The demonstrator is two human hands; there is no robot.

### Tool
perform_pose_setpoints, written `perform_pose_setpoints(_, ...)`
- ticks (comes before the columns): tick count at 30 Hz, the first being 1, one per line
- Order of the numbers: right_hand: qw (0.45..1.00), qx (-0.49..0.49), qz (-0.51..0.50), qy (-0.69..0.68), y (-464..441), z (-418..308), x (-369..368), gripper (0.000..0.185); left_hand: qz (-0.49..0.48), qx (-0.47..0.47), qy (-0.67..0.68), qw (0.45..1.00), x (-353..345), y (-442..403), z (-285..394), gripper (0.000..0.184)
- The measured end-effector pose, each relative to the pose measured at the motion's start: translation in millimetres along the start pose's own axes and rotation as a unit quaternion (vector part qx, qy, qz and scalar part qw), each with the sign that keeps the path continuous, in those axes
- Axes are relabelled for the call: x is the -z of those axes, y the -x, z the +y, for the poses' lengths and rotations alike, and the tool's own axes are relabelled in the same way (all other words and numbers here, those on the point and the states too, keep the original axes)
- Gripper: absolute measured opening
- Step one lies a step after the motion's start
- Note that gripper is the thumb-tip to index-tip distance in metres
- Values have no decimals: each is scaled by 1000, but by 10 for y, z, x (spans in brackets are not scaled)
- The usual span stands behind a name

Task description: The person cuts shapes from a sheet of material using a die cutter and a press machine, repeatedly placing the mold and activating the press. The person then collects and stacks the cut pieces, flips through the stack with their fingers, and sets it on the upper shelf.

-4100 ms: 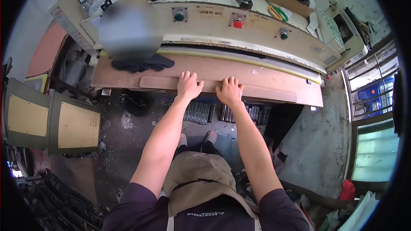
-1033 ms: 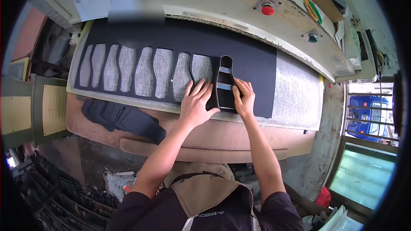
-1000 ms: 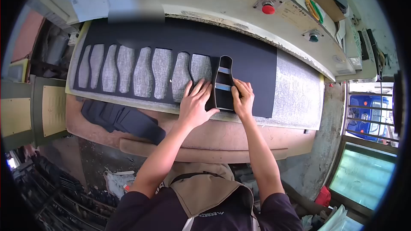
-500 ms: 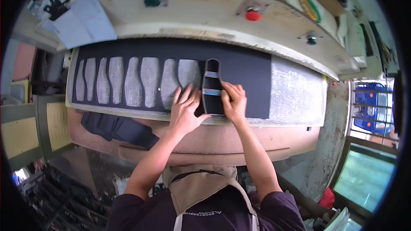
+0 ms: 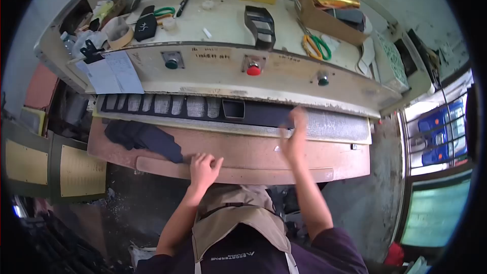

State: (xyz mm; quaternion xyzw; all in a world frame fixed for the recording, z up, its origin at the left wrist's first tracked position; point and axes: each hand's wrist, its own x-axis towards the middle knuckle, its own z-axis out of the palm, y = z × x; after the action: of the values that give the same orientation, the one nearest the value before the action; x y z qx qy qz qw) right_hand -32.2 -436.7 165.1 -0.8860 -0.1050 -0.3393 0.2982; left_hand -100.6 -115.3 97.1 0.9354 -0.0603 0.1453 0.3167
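My left hand [image 5: 204,169] rests on the front of the brown board [image 5: 238,155], thumb apart from its bent fingers, holding nothing. My right hand [image 5: 296,134] is raised over the grey pad's front edge, its fingers smeared by motion. Partly under the machine's front beam lies the black sheet [image 5: 269,116] with a row of cut-out shapes, on the grey pad [image 5: 337,125]. The cutting die [image 5: 234,109] stands on this sheet, its far part hidden by the beam. Dark cut pieces [image 5: 144,138] lie heaped at the board's left.
The machine front carries a red button [image 5: 253,68] and two green ones. On its top are another die [image 5: 259,26], scissors [image 5: 317,45], a marker [image 5: 183,5], a tape roll [image 5: 119,32] and a cardboard box [image 5: 324,18]. Papers [image 5: 114,72] hang at left.
Both hands have come off the die, the left toward me and the right to the right. The sheet, pad and die now sit farther under the beam. The view has tilted up.
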Motion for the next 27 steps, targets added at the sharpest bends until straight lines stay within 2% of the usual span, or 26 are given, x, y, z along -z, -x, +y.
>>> perform_pose_setpoints(1,991,-17,-132,33,302,-299,-26,56,36,-30,-15,999,-40,-73,39,19)
perform_pose_setpoints(2,968,133,-165,135,557,-424,-103,53,69,-59,-30,995,-76,-139,80,19)
perform_pose_setpoints(3,960,85,-240,116,712,-567,-178,47,98,-90,-46,990,-98,-190,101,22)
perform_pose_setpoints(5,966,59,-239,76,827,-712,-319,46,119,-120,-64,983,-109,-280,84,27)
perform_pose_setpoints(9,966,8,-234,108,863,-747,-475,45,175,-164,-71,968,-167,-397,25,23)
perform_pose_setpoints(14,971,12,-197,134,933,-823,-521,38,215,-200,-73,953,-165,-387,46,24)
perform_pose_setpoints(16,973,8,-185,135,944,-848,-554,31,196,-166,-87,962,-233,-327,-45,25)
perform_pose_setpoints(19,969,0,-187,160,974,-815,-653,33,147,-133,-104,975,-263,-331,-101,25)
perform_pose_setpoints(22,969,-15,-181,170,999,-735,-833,35,99,-100,-58,988,-263,-317,-139,27)
perform_pose_setpoints(27,954,-70,-233,176,1103,-843,-802,38,2,-67,-53,996,-191,-209,-190,27)
